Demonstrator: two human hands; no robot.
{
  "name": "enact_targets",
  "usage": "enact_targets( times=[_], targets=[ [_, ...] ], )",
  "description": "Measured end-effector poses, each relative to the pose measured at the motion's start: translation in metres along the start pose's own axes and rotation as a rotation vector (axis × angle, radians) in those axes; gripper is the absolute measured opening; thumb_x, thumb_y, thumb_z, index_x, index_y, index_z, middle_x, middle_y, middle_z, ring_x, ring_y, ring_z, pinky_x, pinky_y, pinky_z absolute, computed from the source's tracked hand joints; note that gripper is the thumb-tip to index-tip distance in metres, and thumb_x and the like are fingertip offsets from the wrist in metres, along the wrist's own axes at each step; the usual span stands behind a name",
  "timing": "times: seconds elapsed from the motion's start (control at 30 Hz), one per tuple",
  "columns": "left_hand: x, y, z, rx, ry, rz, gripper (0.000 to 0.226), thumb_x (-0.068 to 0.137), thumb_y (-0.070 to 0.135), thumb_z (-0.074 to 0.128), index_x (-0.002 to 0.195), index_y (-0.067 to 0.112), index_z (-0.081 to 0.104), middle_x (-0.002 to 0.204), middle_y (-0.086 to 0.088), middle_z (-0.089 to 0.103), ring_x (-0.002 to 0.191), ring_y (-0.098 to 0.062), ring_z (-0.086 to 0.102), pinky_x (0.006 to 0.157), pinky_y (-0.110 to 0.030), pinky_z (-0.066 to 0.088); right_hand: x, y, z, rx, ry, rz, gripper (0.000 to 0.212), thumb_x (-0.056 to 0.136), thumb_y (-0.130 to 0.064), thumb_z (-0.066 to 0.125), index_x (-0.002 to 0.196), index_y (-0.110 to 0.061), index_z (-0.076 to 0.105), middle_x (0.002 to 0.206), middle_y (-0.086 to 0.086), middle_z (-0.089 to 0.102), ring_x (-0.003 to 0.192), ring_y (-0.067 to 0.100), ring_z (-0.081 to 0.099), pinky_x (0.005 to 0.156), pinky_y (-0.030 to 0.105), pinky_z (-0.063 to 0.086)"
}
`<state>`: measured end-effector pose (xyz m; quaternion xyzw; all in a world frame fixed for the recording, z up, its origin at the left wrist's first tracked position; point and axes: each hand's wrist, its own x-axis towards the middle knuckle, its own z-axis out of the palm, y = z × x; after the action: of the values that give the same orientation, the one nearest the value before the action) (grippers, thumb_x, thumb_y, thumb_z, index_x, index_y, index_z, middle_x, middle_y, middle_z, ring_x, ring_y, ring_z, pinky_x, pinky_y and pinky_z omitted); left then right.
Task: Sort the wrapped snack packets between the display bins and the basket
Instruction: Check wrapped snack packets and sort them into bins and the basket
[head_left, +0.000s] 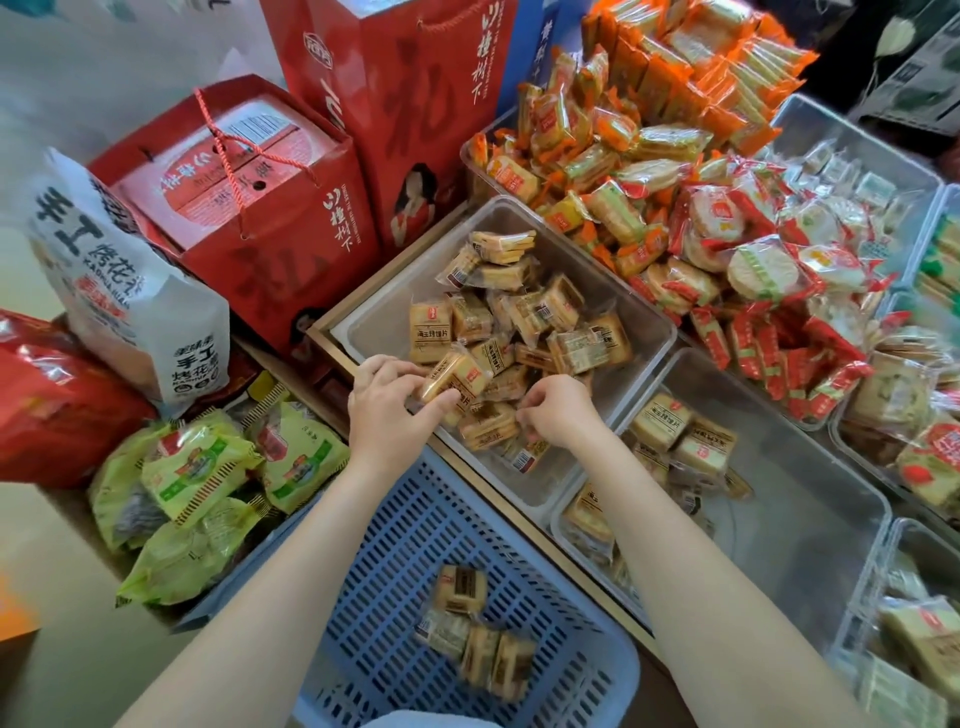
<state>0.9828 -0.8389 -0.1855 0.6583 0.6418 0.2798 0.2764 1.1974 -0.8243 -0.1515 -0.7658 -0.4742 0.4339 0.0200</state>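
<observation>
A clear display bin (519, 218) holds a heap of yellow-brown wrapped snack packets (535, 322). At the bin's near edge my left hand (387, 410) grips one of these packets (457, 376) between thumb and fingers. My right hand (556, 410) is just beside it, with its fingers curled on a packet (488, 428) in the heap. Below my arms sits a blue slotted basket (545, 577) with several of the same packets (478, 629) on its floor. Another clear bin (810, 467) to the right holds a few similar packets (680, 431).
Red gift boxes (291, 208) and a white bag (114, 291) stand at the left. Green packets (208, 478) fill a carton by the basket. Bins of orange and red-green packets (675, 197) are piled at the back right.
</observation>
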Motion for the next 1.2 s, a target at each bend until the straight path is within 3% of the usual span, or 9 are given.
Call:
enact_targets(
  times=[0.23, 0.37, 0.43, 0.5, 0.63, 0.83, 0.97, 1.07, 1.2],
  targets=[
    [-0.009, 0.024, -0.014, -0.122, -0.050, -0.112, 0.053, 0.083, 0.064, 0.066, 0.102, 0.016, 0.080, 0.121, 0.006, 0.067, 0.129, -0.018, 0.047, 0.113, -0.050, 0.031, -0.047, 0.011, -0.010, 0.100, 0.117, -0.177, 0.016, 0.105, -0.016, 0.049, 0.092, -0.023, 0.051, 0.111, 0.004, 0.055, 0.097, 0.026, 0.066, 0.089, 0.047, 0.058],
    [-0.040, 0.061, -0.035, -0.374, -0.056, -0.209, 0.017, 0.091, 0.040, 0.075, 0.091, 0.023, 0.074, 0.092, 0.001, 0.071, 0.090, -0.013, 0.062, 0.080, -0.029, 0.048, -0.104, 0.023, -0.024, 0.233, 0.269, -0.311, 0.010, 0.106, -0.012, 0.046, 0.099, -0.015, 0.051, 0.109, 0.002, 0.051, 0.095, 0.016, 0.061, 0.085, 0.031, 0.055],
    [-0.053, 0.071, -0.042, -0.473, -0.128, -0.278, 0.013, 0.090, 0.036, 0.077, 0.091, 0.024, 0.071, 0.088, -0.003, 0.075, 0.083, -0.014, 0.068, 0.077, -0.028, 0.053, -0.134, 0.033, -0.027, 0.298, 0.281, -0.369, 0.009, 0.106, -0.011, 0.049, 0.099, -0.016, 0.053, 0.102, 0.004, 0.056, 0.086, 0.016, 0.061, 0.086, 0.034, 0.057],
    [-0.065, 0.075, -0.047, -0.580, -0.244, -0.339, 0.020, 0.090, 0.030, 0.077, 0.101, 0.015, 0.069, 0.094, -0.005, 0.078, 0.086, -0.020, 0.075, 0.086, -0.038, 0.059, -0.161, 0.044, -0.025, 0.420, 0.262, -0.396, 0.013, 0.104, -0.010, 0.052, 0.098, -0.021, 0.056, 0.097, 0.010, 0.064, 0.084, 0.027, 0.066, 0.087, 0.044, 0.060],
    [-0.102, 0.081, -0.057, -0.730, -0.464, -0.439, 0.028, 0.093, 0.013, 0.073, 0.113, 0.004, 0.056, 0.109, -0.017, 0.076, 0.095, -0.027, 0.076, 0.089, -0.046, 0.060, -0.214, 0.066, -0.014, 0.652, 0.238, -0.427, 0.018, 0.101, 0.001, 0.055, 0.095, -0.016, 0.062, 0.101, -0.002, 0.074, 0.097, 0.017, 0.071, 0.083, 0.031, 0.061],
    [-0.147, 0.075, -0.059, -0.740, -0.618, -0.456, 0.031, 0.094, 0.002, 0.068, 0.119, 0.015, 0.055, 0.110, -0.016, 0.075, 0.095, -0.032, 0.076, 0.086, -0.046, 0.061, -0.260, 0.096, 0.003, 0.888, 0.219, -0.387, 0.011, 0.102, 0.000, 0.052, 0.095, -0.006, 0.059, 0.100, -0.001, 0.077, 0.085, 0.015, 0.071, 0.073, 0.030, 0.060],
    [-0.159, 0.084, -0.063, -0.791, -0.757, -0.448, 0.036, 0.093, 0.021, 0.071, 0.123, 0.013, 0.052, 0.108, -0.015, 0.076, 0.097, -0.031, 0.075, 0.081, -0.044, 0.063, -0.276, 0.099, 0.020, 0.960, 0.172, -0.354, 0.008, 0.103, -0.003, 0.051, 0.099, -0.004, 0.057, 0.107, 0.003, 0.076, 0.096, 0.019, 0.072, 0.081, 0.035, 0.062],
    [-0.171, 0.092, -0.060, -0.738, -0.869, -0.405, 0.067, 0.075, 0.047, 0.087, 0.122, 0.014, 0.052, 0.099, -0.004, 0.079, 0.092, -0.024, 0.075, 0.081, -0.041, 0.059, -0.282, 0.094, 0.041, 0.985, 0.192, -0.320, 0.009, 0.103, -0.007, 0.053, 0.098, -0.009, 0.060, 0.104, 0.002, 0.075, 0.100, 0.024, 0.071, 0.087, 0.041, 0.061],
    [-0.183, 0.084, -0.058, -0.720, -0.825, -0.334, 0.069, 0.067, 0.033, 0.091, 0.126, 0.019, 0.058, 0.107, -0.005, 0.078, 0.100, -0.027, 0.074, 0.077, -0.039, 0.061, -0.287, 0.086, 0.065, 0.972, 0.281, -0.237, 0.008, 0.102, -0.012, 0.058, 0.096, -0.014, 0.063, 0.094, 0.011, 0.069, 0.096, 0.029, 0.069, 0.087, 0.045, 0.061]
  ],
)
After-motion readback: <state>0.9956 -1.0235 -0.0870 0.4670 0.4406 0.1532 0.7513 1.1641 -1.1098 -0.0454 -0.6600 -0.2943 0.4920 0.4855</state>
